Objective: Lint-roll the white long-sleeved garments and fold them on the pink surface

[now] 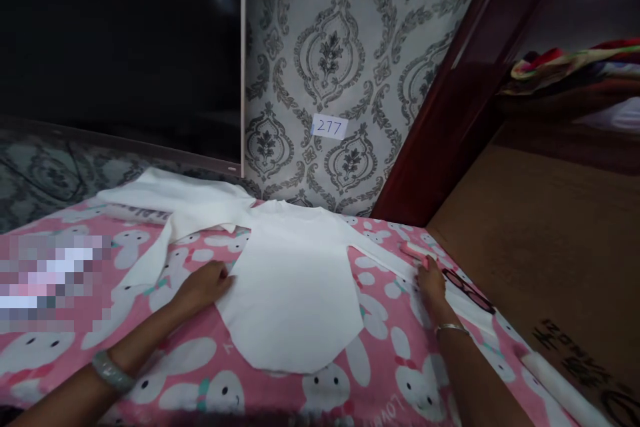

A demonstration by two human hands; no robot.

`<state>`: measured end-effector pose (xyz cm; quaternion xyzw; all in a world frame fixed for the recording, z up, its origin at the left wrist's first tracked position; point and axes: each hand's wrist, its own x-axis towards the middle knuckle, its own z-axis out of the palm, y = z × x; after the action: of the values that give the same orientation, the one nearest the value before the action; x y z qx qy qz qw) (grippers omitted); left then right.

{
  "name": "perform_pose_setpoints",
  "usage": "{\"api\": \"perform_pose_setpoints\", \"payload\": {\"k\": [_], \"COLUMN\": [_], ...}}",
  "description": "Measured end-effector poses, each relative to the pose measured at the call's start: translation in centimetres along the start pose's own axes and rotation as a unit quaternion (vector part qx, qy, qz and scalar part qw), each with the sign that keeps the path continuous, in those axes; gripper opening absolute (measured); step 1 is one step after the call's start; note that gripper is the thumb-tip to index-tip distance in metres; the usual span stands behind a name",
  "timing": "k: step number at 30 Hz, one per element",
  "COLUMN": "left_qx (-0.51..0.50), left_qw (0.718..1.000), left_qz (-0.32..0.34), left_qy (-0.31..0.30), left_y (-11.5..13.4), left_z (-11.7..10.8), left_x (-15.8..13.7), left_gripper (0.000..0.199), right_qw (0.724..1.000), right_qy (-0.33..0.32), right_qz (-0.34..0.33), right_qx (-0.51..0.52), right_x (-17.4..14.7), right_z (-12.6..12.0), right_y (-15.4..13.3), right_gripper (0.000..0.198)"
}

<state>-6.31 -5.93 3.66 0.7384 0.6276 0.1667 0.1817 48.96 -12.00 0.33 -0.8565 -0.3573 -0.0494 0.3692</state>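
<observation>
Left hand (pixel 207 282) curled by a white shirt (pixel 300 287), right hand (pixel 431 283) hiding part of its sleeve (pixel 383 260), grips unclear; possible glasses (pixel 469 291) alongside, television (pixel 120 47) cropped.

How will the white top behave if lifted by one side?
The white top would likely droop, since it lies flat like soft cloth. It's probably light, as it looks thin. Its sleeve may trail, being long and narrow.

We've got plain white on the long-sleeved top (pixel 295 287), and pink cloth (pixel 377 350) in a lively white-rabbit print! We're seeing grey damask wallpaper (pixel 330 57), black television screen (pixel 120 47), deep maroon wooden post (pixel 453 93), brown cardboard (pixel 515 213).
</observation>
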Motion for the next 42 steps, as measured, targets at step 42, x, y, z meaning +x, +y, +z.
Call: {"api": "perform_pose_setpoints", "payload": {"k": [42], "left_qx": [-0.353], "left_qw": [0.932], "left_qz": [-0.025], "left_qy": [-0.079], "left_y": [-2.4], "left_z": [3.2], "left_x": [-5.5], "left_gripper": [0.031], "right_qw": [0.818], "right_qy": [-0.406], "right_qz": [0.096], "right_qx": [0.396], "right_x": [-20.6], "right_z": [-3.3], "right_y": [-5.5], "right_gripper": [0.059]}}
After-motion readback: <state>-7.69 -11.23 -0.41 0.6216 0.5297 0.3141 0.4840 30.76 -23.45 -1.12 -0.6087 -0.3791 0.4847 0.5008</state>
